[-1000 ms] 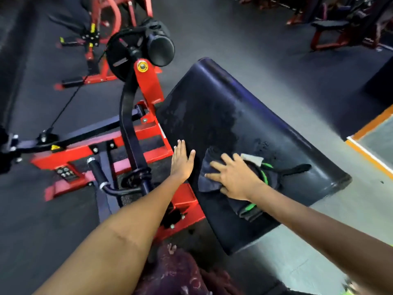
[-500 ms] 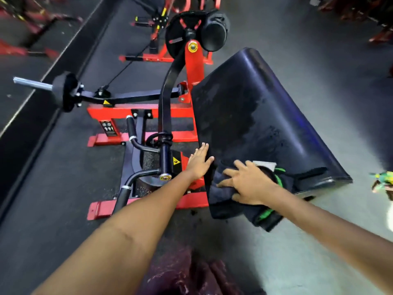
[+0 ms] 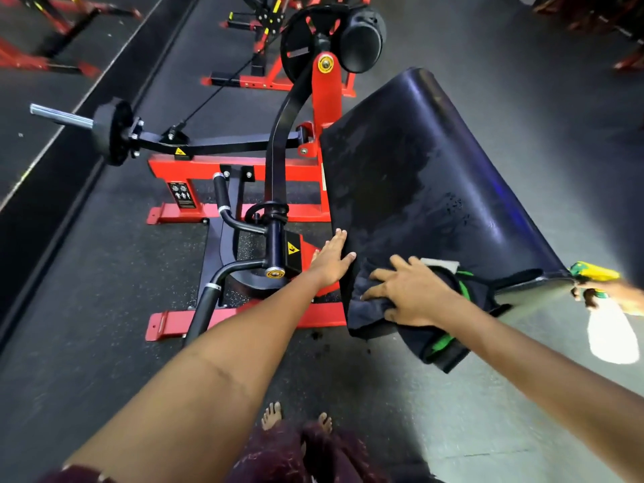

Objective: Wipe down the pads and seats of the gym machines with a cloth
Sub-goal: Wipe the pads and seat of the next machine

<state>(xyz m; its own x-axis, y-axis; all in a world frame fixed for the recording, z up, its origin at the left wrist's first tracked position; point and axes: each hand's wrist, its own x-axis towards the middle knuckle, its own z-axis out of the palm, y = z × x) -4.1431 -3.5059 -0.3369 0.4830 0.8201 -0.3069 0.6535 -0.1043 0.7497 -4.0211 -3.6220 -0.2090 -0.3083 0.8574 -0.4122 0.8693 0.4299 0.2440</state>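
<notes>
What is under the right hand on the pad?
A dark cloth lies under the right hand, spread on the black pad. The pad surface beneath it is covered.

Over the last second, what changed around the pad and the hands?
A spray bottle held by another hand has come in at the right edge. The cloth under the right hand slid toward the pad's near edge, now overhanging it. The left hand stays flat on the pad's left side.

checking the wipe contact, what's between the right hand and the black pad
In the head view, the dark cloth with green trim lies between the right hand and the black pad; the spread fingers press on the cloth, not the pad.
</notes>
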